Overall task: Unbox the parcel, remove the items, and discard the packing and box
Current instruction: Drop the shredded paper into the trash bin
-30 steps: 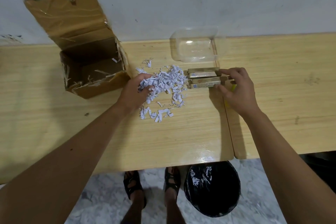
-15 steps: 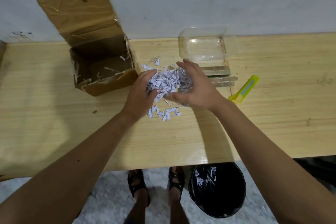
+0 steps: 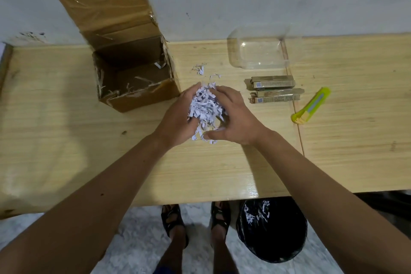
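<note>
An opened brown cardboard box point(image 3: 133, 78) stands at the back left of the wooden table point(image 3: 66, 140), its flap up against the wall. A heap of white shredded paper point(image 3: 205, 107) is cupped between my left hand point(image 3: 178, 115) and my right hand point(image 3: 235, 118), both closed around it in the middle of the table. A few loose shreds point(image 3: 200, 69) lie behind the heap. Two gold slim boxes point(image 3: 273, 89) lie side by side to the right of my hands.
A clear plastic tray point(image 3: 258, 51) sits at the back by the wall. A yellow-green box cutter point(image 3: 311, 105) lies right of the gold boxes. A black-lined bin point(image 3: 271, 229) with some shreds in it stands on the floor under the table's front edge, beside my sandalled feet.
My right hand left the gold boxes and came over to the shredded paper. Both hands have drawn the spread shreds together into one heap between them.
</note>
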`<move>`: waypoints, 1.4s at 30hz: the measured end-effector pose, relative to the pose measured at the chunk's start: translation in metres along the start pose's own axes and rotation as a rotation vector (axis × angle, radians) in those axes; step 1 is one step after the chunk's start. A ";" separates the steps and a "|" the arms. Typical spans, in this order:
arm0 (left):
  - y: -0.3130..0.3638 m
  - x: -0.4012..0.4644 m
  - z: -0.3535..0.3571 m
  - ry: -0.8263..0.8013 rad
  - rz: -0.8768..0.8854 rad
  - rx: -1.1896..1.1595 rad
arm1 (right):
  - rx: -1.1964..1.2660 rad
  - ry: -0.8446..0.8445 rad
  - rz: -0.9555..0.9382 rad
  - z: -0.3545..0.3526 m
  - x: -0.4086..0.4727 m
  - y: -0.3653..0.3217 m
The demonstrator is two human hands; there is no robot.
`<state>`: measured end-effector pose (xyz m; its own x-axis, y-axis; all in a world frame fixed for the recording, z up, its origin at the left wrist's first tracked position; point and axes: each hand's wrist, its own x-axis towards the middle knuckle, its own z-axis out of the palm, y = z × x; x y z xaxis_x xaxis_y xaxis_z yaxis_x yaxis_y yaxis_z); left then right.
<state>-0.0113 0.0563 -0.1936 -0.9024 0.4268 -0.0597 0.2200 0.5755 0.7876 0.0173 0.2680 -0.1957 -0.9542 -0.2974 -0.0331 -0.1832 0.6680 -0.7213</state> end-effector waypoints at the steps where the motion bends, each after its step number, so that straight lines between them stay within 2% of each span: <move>1: -0.002 -0.005 0.001 0.002 0.029 0.015 | -0.017 0.036 -0.024 0.003 -0.002 0.000; 4: -0.006 -0.018 0.006 0.031 0.073 0.033 | -0.058 0.125 -0.060 0.009 -0.007 0.001; 8: -0.003 -0.020 0.010 0.118 0.025 0.011 | -0.044 0.182 -0.041 0.010 -0.008 0.007; 17: 0.021 -0.018 0.019 0.242 -0.142 -0.264 | 0.015 0.246 0.018 0.010 -0.008 0.002; 25: 0.029 -0.020 0.036 0.248 -0.167 -0.199 | 0.147 0.283 0.111 0.006 -0.016 -0.008; 30: 0.032 -0.022 0.042 0.190 -0.186 -0.229 | 0.247 0.355 0.207 0.007 -0.038 -0.017; 35: 0.059 -0.030 0.057 0.091 -0.026 -0.300 | 0.230 0.471 0.285 -0.006 -0.081 -0.028; 42: 0.130 -0.053 0.098 -0.149 0.071 -0.335 | 0.224 0.666 0.463 -0.029 -0.179 -0.029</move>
<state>0.1015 0.1775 -0.1482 -0.8201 0.5683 -0.0672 0.1240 0.2911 0.9486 0.1869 0.3219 -0.1490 -0.8744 0.4852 0.0048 0.2456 0.4511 -0.8580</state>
